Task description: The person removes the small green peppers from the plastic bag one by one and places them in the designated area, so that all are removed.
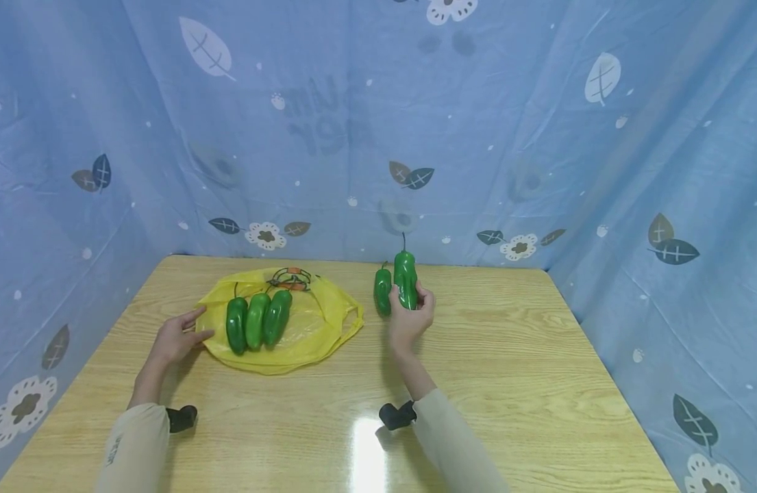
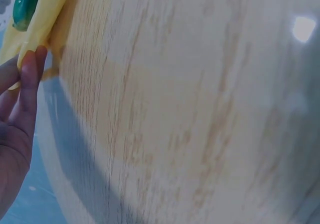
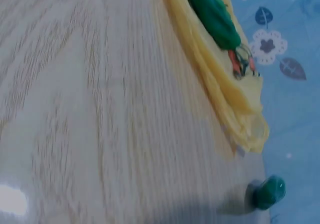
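A yellow plastic bag (image 1: 304,342) lies flat on the left half of the table, with three green peppers (image 1: 255,322) side by side on it. At the bag's left edge is my left hand (image 1: 177,337); in the left wrist view its fingers (image 2: 29,66) pinch the yellow plastic. My right hand (image 1: 412,318) grips a long green pepper (image 1: 405,270), stem pointing away, above the table's far side. Just left of it lies another green pepper (image 1: 382,287), also seen in the right wrist view (image 3: 270,191). The right hand is out of its own wrist view.
The wooden table (image 1: 507,356) reaches back to a blue patterned curtain (image 1: 353,137), which also hangs along both sides. Dark printed marks with orange (image 1: 292,279) show on the bag's far part. Black wrist devices (image 1: 182,418) stick out from both sleeves.
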Demonstrator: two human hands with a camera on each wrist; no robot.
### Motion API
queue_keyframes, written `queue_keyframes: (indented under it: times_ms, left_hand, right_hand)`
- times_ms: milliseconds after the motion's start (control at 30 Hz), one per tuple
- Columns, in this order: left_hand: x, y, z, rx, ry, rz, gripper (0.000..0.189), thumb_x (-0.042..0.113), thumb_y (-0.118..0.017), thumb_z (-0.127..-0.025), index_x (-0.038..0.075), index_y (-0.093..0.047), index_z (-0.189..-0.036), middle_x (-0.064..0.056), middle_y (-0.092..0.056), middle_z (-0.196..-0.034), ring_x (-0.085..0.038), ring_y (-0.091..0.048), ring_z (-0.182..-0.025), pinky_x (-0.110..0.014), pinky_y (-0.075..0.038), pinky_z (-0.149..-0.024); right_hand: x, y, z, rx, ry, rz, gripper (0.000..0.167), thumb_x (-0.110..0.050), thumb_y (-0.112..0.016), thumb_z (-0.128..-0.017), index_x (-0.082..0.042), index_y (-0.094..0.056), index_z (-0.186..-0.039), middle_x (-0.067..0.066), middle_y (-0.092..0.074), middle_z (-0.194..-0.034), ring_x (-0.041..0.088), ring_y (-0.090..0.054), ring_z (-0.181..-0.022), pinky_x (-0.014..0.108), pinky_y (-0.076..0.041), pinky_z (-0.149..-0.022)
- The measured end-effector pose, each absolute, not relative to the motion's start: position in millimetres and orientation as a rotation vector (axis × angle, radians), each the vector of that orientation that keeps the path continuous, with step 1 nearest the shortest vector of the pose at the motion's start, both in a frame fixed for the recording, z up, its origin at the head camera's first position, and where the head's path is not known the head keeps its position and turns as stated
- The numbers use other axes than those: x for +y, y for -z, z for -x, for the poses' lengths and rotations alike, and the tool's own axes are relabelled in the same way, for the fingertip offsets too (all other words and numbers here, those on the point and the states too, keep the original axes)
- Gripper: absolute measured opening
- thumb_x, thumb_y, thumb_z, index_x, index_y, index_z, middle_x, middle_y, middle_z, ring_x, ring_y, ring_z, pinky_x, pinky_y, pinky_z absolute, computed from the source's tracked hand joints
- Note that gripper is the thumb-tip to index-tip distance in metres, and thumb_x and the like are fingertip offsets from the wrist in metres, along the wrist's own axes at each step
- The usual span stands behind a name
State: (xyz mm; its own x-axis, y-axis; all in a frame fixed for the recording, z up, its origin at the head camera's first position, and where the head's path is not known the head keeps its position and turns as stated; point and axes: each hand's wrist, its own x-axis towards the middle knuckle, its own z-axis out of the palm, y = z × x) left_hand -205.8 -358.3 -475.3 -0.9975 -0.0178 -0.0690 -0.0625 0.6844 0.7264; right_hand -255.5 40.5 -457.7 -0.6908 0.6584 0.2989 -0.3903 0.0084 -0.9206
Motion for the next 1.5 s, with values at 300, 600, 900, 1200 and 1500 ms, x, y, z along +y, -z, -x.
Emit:
queue_keyframes:
  times_ms: [300, 600, 900, 1200, 1500]
  left_hand:
    - [-359.5, 477.1, 206.6, 2.867, -1.215, 0.051, 0.066, 0.017, -0.063, -0.093, -0.008, -0.030, -0.145, -0.041, -0.029, -0.139, -0.056, -0.034, -0.126, -0.061, -0.036, -0.099]
    - [-357.8, 476.1, 204.0, 2.856, -1.229, 0.064, 0.066, 0.017, -0.063, -0.093, -0.007, -0.030, -0.145, -0.041, -0.029, -0.140, -0.056, -0.034, -0.126, -0.060, -0.039, -0.098]
    - [-358.6, 478.0, 203.7, 2.835, -1.244, 0.090, 0.067, 0.019, -0.063, -0.094, -0.006, -0.029, -0.146, -0.041, -0.027, -0.142, -0.056, -0.032, -0.127, -0.059, -0.038, -0.099]
    - [-356.3, 474.9, 203.0, 2.850, -1.247, 0.086, 0.065, 0.016, -0.063, -0.094, -0.007, -0.030, -0.145, -0.041, -0.028, -0.141, -0.056, -0.033, -0.127, -0.060, -0.037, -0.099]
    - [-355.4, 474.6, 204.4, 2.835, -1.267, 0.080, 0.065, 0.014, -0.062, -0.094, -0.006, -0.029, -0.146, -0.040, -0.028, -0.142, -0.055, -0.033, -0.128, -0.055, -0.043, -0.095]
  right_hand:
    - [59.9, 475.1, 265.5, -1.548, -1.749, 0.437, 0.038, -0.002, -0.078, -0.073, 0.004, -0.063, -0.108, 0.014, -0.062, -0.106, 0.024, -0.058, -0.097, 0.035, -0.052, -0.086]
    - [70.2, 494.4, 274.0, -1.678, -1.734, 0.614, 0.042, -0.007, -0.081, -0.074, 0.000, -0.065, -0.112, 0.015, -0.064, -0.112, 0.027, -0.059, -0.102, 0.039, -0.050, -0.091]
    - [72.0, 502.9, 288.4, -1.796, -1.632, 0.635, 0.040, -0.007, -0.081, -0.073, 0.001, -0.067, -0.109, 0.016, -0.065, -0.112, 0.031, -0.061, -0.104, 0.042, -0.051, -0.090]
    - [73.0, 502.5, 297.7, -1.808, -1.605, 0.731, 0.040, -0.006, -0.084, -0.069, -0.001, -0.069, -0.105, 0.016, -0.068, -0.109, 0.033, -0.062, -0.102, 0.042, -0.050, -0.091]
    - [71.1, 505.3, 302.2, -1.788, -1.620, 0.712, 0.037, -0.002, -0.083, -0.070, 0.002, -0.069, -0.105, 0.019, -0.067, -0.109, 0.034, -0.060, -0.106, 0.044, -0.048, -0.095]
